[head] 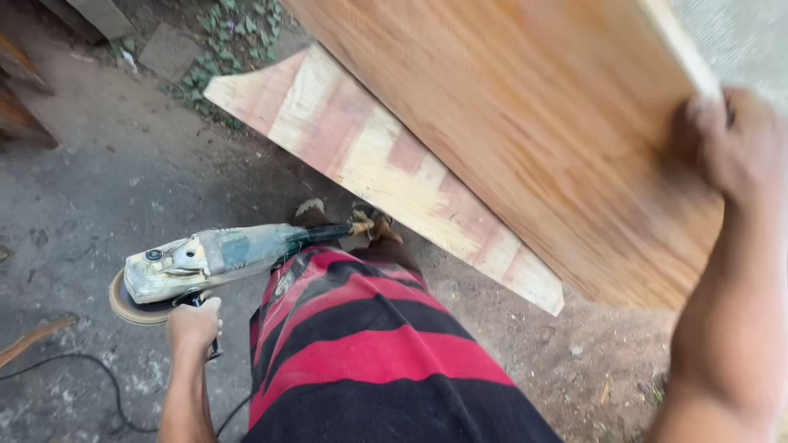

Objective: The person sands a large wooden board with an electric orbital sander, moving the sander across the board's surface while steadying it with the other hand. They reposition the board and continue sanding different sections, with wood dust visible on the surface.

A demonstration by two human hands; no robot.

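Note:
My left hand (194,325) grips the side handle of a dusty grey angle grinder (222,256) with a round sanding disc (131,308) under its head, held low at the left above the ground. My right hand (737,148) clasps the far edge of a large orange-brown wooden board (525,123) that is lifted and tilted across the upper right. A second, paler striped board (386,168) lies beneath it, slanting down to the right. My red-and-black striped garment (369,353) fills the lower middle.
Bare dirt and concrete ground (107,180) lies all around. A black power cord (98,377) curls over the ground at lower left. A wooden stick (33,338) sits at the left edge. Green weeds (226,49) and stone slabs are at the top left.

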